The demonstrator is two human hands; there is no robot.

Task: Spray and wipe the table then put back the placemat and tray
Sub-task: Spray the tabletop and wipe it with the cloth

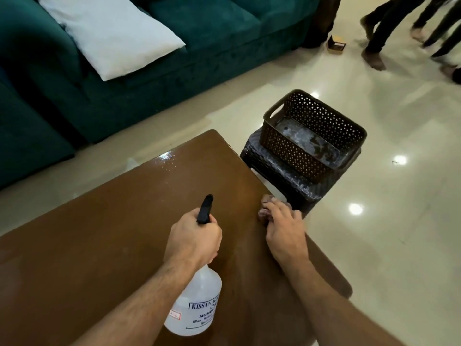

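A brown wooden table (104, 245) fills the lower left, with wet spray droplets near its far corner. My left hand (195, 239) grips the black trigger head of a clear spray bottle (197, 303), held over the table with the nozzle pointing away from me. My right hand (284, 228) rests at the table's right edge, its fingers pressed on a small pinkish cloth (265, 211). No placemat is in view. A dark perforated basket tray (311, 136) sits on a black stool (282, 181) just beyond the table's right edge.
A teal sofa (174, 66) with a white cushion (112, 33) runs behind the table. Glossy cream floor (386, 233) lies to the right. Several people's legs (389, 28) stand at the top right, near a small box (336, 44) on the floor.
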